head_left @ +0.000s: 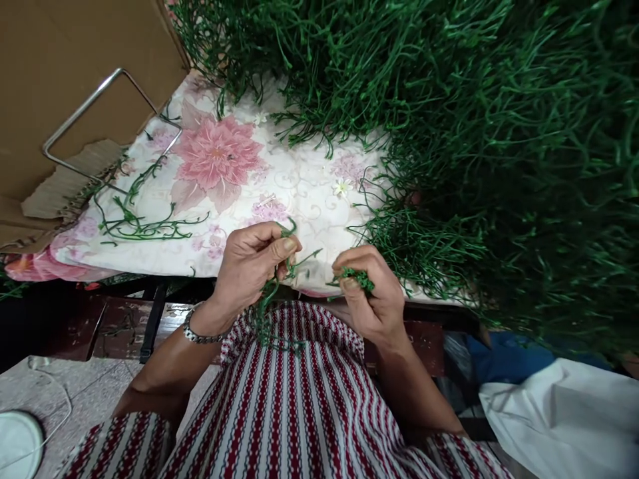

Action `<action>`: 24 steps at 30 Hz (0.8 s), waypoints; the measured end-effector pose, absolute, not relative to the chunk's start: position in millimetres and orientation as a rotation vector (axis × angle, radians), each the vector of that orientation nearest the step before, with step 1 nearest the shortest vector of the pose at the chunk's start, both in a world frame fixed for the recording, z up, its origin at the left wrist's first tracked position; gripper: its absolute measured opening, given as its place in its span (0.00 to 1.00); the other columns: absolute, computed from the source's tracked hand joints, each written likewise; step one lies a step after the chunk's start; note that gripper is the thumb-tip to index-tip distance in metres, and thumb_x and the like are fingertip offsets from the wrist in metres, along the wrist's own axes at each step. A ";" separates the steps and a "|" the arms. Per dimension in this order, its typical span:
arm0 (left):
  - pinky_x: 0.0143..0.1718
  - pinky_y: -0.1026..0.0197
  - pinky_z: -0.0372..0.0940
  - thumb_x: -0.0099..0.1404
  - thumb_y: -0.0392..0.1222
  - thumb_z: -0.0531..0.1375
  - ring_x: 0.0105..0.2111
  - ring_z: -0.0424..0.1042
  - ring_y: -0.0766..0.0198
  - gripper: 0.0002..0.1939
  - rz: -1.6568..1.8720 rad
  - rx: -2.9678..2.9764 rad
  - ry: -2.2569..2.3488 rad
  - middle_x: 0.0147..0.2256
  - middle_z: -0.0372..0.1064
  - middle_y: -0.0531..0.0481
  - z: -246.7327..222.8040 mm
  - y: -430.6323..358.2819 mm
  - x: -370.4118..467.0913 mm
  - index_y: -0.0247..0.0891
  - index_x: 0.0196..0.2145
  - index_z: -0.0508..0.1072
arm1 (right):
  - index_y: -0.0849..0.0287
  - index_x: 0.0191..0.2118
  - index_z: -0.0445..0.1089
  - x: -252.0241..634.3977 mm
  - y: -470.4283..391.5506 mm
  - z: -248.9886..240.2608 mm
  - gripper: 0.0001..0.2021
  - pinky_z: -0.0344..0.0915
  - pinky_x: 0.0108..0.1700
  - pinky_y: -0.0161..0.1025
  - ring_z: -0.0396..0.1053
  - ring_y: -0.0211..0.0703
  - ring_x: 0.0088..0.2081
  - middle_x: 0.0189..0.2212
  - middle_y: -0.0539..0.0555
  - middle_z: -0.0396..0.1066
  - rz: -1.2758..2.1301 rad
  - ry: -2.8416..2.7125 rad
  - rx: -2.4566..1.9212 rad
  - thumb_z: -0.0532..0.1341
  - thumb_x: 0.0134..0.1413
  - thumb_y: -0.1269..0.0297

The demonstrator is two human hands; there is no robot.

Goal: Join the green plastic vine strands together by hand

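Note:
My left hand is closed, thumb against fingers, on a branching green plastic plant stem; its sprigs hang down over my lap. Close by on the right, my right hand is curled round a small bunch of green plastic pieces, whose clustered ends show between thumb and fingers. The two hands are apart, above the table's near edge. Several loose green stems lie on the flowered tablecloth to the left.
A large heap of green artificial foliage covers the back and right of the table. At the left stands a cardboard box beside a bent metal wire frame. White cloth lies at lower right; a round white object is at lower left.

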State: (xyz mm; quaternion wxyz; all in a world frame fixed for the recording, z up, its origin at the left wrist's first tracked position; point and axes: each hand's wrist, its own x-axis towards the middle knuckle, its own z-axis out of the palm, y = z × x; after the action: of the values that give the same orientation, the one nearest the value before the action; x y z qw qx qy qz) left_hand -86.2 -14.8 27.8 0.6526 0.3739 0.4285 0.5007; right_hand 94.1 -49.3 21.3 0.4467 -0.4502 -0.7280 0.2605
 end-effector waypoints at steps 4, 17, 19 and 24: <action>0.15 0.71 0.59 0.52 0.43 0.66 0.16 0.63 0.73 0.10 1.090 0.849 0.925 0.18 0.66 0.53 24.3 -17.4 -82.3 0.35 0.21 0.71 | 0.57 0.38 0.62 91.8 -47.4 22.9 0.04 0.63 0.35 0.37 0.67 0.39 0.31 0.30 0.53 0.68 0.731 -1.803 -1.250 0.52 0.58 0.67; 0.26 0.68 0.63 0.55 0.38 0.63 0.25 0.67 0.70 0.03 1.368 1.081 1.069 0.24 0.70 0.52 13.6 -25.1 -68.2 0.40 0.29 0.78 | 0.59 0.35 0.65 57.0 -50.0 7.2 0.06 0.62 0.35 0.35 0.64 0.37 0.31 0.28 0.50 0.66 0.776 -1.779 -1.270 0.60 0.52 0.65; 0.28 0.68 0.62 0.54 0.38 0.64 0.30 0.67 0.69 0.03 1.434 1.146 1.064 0.28 0.68 0.51 12.2 -24.4 -65.5 0.41 0.28 0.78 | 0.59 0.35 0.65 53.2 -51.2 6.7 0.04 0.62 0.34 0.34 0.64 0.36 0.30 0.28 0.50 0.66 0.820 -1.691 -1.277 0.58 0.52 0.67; 0.29 0.68 0.61 0.53 0.37 0.65 0.31 0.66 0.69 0.02 1.423 1.041 0.994 0.29 0.66 0.51 11.5 -24.3 -59.4 0.39 0.27 0.78 | 0.59 0.34 0.66 49.6 -52.5 9.5 0.03 0.60 0.30 0.31 0.61 0.32 0.26 0.24 0.46 0.64 1.054 -1.487 -1.249 0.58 0.50 0.68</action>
State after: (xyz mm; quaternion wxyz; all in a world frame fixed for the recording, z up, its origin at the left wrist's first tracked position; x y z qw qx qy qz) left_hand -59.4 -24.3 11.5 0.5303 0.4360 0.4164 0.5961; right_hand 49.6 -52.5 9.5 0.4495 -0.5050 -0.6012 0.4260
